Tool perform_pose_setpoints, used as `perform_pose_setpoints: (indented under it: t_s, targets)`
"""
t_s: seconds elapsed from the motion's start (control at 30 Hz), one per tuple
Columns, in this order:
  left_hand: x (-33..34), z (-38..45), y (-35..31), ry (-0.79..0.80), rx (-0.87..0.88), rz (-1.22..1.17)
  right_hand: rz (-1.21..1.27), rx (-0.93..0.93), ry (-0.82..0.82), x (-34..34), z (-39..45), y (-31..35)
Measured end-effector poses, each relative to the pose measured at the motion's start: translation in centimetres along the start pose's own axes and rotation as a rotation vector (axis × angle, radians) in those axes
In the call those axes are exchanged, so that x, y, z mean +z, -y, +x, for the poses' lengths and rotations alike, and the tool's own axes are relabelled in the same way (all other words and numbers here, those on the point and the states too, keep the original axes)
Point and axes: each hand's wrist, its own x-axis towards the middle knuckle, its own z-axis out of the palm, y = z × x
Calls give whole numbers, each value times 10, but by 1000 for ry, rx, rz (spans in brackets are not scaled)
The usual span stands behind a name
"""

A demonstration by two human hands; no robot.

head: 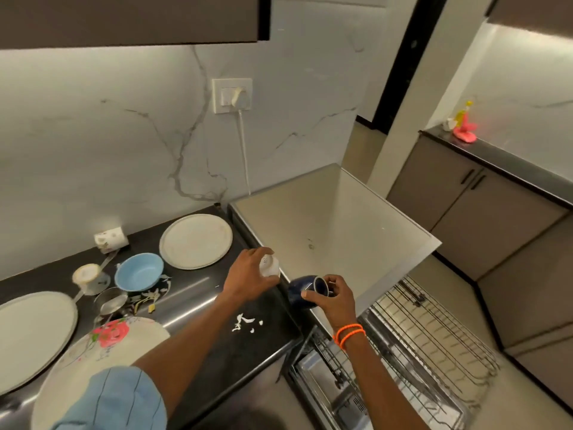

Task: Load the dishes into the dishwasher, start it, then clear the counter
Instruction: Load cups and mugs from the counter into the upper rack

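Steel counter [192, 302] ends at its right edge beside the dishwasher [335, 231], whose wire rack [434, 339] is pulled out over open floor. White plates [196, 241] and a blue bowl [139, 272] sit left. Past that edge, the right hand [333, 301] curls round a tilted navy cup [305, 290]; the left hand [248, 276] grips a white cup [269, 265] over the edge.

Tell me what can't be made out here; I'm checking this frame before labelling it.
Head view only:
- White cup: mostly covered by the left hand.
- Dark blue cup: handle side hidden by the right hand.
- Floral plate: near edge behind the blue sleeve.
- Dishwasher rack: lower part cut off by the frame edge.
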Motion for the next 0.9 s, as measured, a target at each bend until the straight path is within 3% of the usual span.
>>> perform_pose_setpoints:
  t_s: [0.53,0.9]
  targets:
    - [178,-21,-171,343,366,37,-97,201,-271,-196,-48,-100]
    - [280,-36,-177,702,277,229,-193,493,-388,-208,-50,-188]
